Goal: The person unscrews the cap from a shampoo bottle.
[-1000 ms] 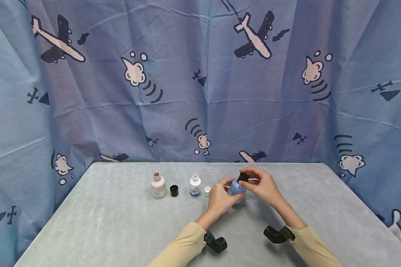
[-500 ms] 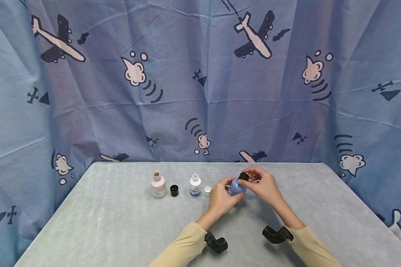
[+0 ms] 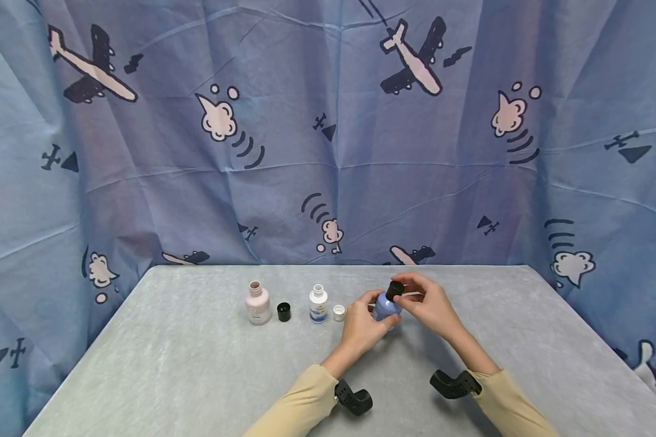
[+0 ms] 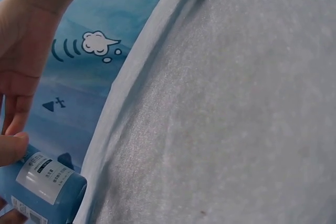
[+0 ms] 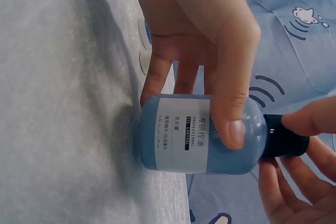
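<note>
My left hand (image 3: 361,326) grips the body of a small blue bottle (image 3: 387,308), its thumb across the label in the right wrist view. The bottle's black cap (image 3: 395,289) sits at the neck, pinched between the thumb and fingers of my right hand (image 3: 430,306). In the right wrist view the white label (image 5: 181,135) carries printed text and the cap (image 5: 286,136) meets the bottle's shoulder. The bottle leans slightly and is held close over the table. Only its lower part (image 4: 50,187) shows in the left wrist view.
Left of my hands stand an uncapped white bottle (image 3: 318,308) with a white cap (image 3: 339,313) beside it. Farther left is an uncapped pale pink bottle (image 3: 259,308) next to a loose black cap (image 3: 283,312). A blue patterned curtain (image 3: 284,133) hangs behind the table (image 3: 186,364).
The blue bottle tips a little to the right, then comes back more upright. My right hand shifts slightly with it, still on the black cap. The other bottles and caps stay put.
</note>
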Available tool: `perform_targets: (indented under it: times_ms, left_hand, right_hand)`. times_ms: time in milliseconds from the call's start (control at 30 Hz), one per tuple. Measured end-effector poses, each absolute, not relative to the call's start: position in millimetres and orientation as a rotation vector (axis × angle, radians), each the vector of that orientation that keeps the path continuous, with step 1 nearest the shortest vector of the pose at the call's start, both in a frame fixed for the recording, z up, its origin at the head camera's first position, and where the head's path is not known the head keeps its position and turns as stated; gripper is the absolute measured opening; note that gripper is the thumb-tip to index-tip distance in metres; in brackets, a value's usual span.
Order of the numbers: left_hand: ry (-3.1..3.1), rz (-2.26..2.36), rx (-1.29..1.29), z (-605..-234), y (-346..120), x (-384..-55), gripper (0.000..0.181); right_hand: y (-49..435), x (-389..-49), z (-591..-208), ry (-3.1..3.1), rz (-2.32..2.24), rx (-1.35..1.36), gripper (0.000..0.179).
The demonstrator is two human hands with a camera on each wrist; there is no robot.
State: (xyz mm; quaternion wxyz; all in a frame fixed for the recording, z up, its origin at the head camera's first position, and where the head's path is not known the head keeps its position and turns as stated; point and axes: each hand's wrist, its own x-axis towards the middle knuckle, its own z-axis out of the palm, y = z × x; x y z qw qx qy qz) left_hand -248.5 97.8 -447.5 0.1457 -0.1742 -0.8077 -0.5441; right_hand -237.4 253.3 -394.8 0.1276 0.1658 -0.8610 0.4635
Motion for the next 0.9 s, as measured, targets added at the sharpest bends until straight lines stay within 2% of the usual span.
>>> perform_targets:
  times_ms: [200,533,900]
  left_hand:
    - [-2.347,-1.520,-0.488,-446.3,98.5,-247.8,0.050]
    - [-2.349,-1.488,-0.494,-445.0,99.9,-247.5,0.051]
    - [-2.312,-1.495,-0.548,-445.3,99.4,-247.8,0.050]
  right_hand:
    - [252.0,-237.1,-394.3,-2.534,1.314,0.446,0.040]
    - [244.3,-234.1,-388.3,-2.585,1.265,0.104,0.044]
    - [248.6,-232.2,-389.8,-2.551,1.249,0.270,0.039]
